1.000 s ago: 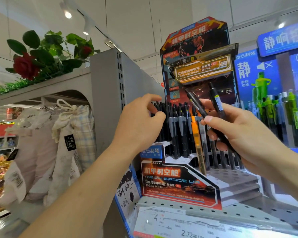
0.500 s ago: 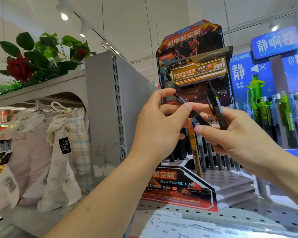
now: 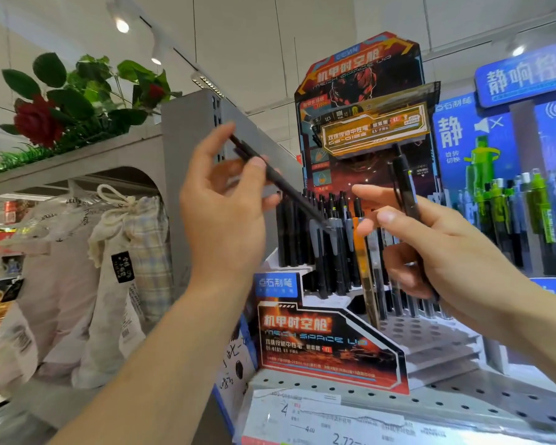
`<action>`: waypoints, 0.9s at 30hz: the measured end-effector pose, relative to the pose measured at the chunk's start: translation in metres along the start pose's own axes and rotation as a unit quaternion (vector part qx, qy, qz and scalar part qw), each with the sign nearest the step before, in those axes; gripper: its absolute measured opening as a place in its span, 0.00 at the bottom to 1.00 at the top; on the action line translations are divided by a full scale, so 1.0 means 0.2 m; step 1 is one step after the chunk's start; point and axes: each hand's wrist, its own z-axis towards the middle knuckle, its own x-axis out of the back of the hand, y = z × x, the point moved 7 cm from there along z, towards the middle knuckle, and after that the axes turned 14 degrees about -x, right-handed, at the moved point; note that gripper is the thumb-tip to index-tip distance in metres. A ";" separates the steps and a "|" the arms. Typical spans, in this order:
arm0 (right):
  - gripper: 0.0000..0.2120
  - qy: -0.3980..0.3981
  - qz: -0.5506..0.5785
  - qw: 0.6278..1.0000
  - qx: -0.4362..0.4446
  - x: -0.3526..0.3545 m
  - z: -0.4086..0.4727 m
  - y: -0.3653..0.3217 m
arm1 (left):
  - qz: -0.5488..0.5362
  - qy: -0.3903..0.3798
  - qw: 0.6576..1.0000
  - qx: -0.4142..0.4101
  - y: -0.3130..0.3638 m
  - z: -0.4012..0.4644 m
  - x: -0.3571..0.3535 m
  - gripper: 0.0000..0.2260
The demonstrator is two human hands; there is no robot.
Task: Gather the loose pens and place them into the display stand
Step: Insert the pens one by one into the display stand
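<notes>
Black pen (image 3: 280, 181) pinched loosely in your left hand (image 3: 222, 220) could slip; your right hand (image 3: 430, 252) grips another pen (image 3: 406, 191), which may knock the display stand's (image 3: 331, 345) upright pens.

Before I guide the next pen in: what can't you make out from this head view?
- Tip of the black pen in the left hand: lost against the dark racked pens behind it.
- Lower end of the second black pen: covered by the right hand.
- Whether the back rows of the display stand have free holes: hidden by the pens and both hands.
- Shelf price labels: cut off by the bottom edge, print blurred.
</notes>
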 end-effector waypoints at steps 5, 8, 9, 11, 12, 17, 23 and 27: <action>0.11 0.016 0.003 1.000 -0.021 0.03 0.03 0.03 | 0.071 -0.007 0.997 -0.027 -0.03 0.05 0.07 0.17; 0.14 0.004 0.004 1.000 -0.029 0.02 0.03 0.04 | 0.144 -0.062 0.986 -0.047 -0.06 0.01 0.06 0.19; 0.15 0.003 0.003 1.000 -0.031 0.02 0.04 0.04 | 0.167 -0.080 0.981 -0.054 -0.07 0.00 0.06 0.20; 0.15 0.001 -0.004 0.999 -0.033 0.03 0.04 0.05 | 0.202 -0.110 0.971 -0.067 -0.08 -0.02 0.04 0.20; 0.15 0.001 -0.008 0.999 -0.033 0.03 0.04 0.05 | 0.214 -0.124 0.966 -0.070 -0.09 -0.03 0.03 0.20; 0.14 0.018 -0.004 0.999 -0.036 0.05 0.06 0.06 | 0.228 -0.162 0.958 -0.057 -0.12 -0.03 -0.01 0.20; 0.14 0.022 0.008 0.998 -0.051 0.07 0.07 0.08 | 0.238 -0.144 0.955 -0.099 -0.09 -0.03 -0.02 0.17; 0.17 0.017 0.017 0.998 -0.055 0.06 0.07 0.08 | 0.234 -0.135 0.956 -0.117 -0.09 -0.05 -0.02 0.16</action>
